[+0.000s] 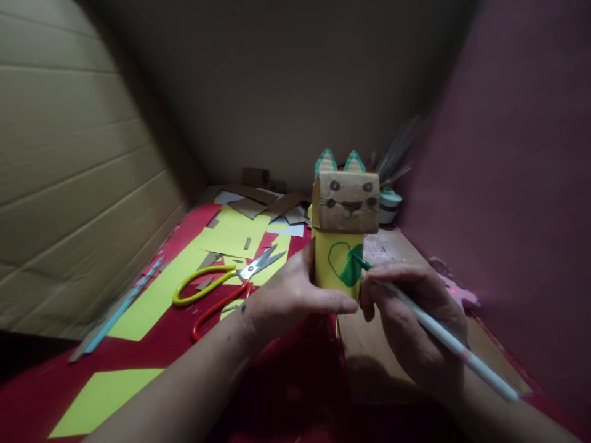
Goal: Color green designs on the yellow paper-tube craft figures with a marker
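Two hands [413, 332], one pen [441, 334], one cat figure [346, 237], apparently one jar [389, 209].

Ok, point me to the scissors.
In the head view, the scissors lie left of centre among yellow paper, just left of the left hand that holds the cardboard cat.

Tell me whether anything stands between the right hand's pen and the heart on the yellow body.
Nothing visible does. The pen in the right hand has its tip at the green-filled part of the heart. The left hand grips the yellow body, its thumb lying below the heart.
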Available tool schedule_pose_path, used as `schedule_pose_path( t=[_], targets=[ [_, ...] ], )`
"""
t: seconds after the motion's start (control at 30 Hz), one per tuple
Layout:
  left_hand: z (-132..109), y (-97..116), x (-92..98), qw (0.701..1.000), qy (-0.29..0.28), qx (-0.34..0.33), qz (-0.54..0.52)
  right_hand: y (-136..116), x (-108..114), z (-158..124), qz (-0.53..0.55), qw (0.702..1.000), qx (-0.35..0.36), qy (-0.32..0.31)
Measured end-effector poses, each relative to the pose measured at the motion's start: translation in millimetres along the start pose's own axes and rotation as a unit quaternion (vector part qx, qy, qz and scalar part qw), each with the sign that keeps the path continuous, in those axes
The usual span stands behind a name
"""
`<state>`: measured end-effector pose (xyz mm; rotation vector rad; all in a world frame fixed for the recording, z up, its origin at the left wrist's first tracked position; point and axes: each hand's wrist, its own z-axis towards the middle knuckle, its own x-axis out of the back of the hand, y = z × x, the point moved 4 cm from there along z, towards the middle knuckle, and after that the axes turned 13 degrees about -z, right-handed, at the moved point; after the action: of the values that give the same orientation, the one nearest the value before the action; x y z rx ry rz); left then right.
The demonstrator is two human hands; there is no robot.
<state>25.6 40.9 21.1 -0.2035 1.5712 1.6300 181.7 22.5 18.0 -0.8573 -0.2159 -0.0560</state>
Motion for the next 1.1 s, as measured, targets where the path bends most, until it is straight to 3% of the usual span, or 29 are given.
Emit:
schedule_pose_path(
  t=[0.33,0.47,0.67,0.9,1.1],
  targets=[
    [-0.5,-0.7,1.2,1.0,0.002,-0.009,-0.02,-6.6,0.0,2.3,-0.02,0.999,0.042,-0.01],
    [-0.2,1.2,-1.4,1.0,-0.001,-0.009,-0.007,-6.3,0.6,4.8,0.02,1.0,0.016,-0.014],
    [0.0,3.3,-1.0,1.0,0.018,-0.012,0.001,-7.0,1.2,5.7,0.042,0.998,0.036,-0.014],
    [-1.6,-3.4,4.0,0.999,0.018,0.009,-0.028,-3.2,-3.0,8.6,0.109,0.993,-0.039,-0.002],
    [-1.5,6.5,-5.5,0.999,0.008,-0.031,-0.042,-2.6,-5.6,19.4,0.121,0.992,-0.014,-0.011]
  ],
)
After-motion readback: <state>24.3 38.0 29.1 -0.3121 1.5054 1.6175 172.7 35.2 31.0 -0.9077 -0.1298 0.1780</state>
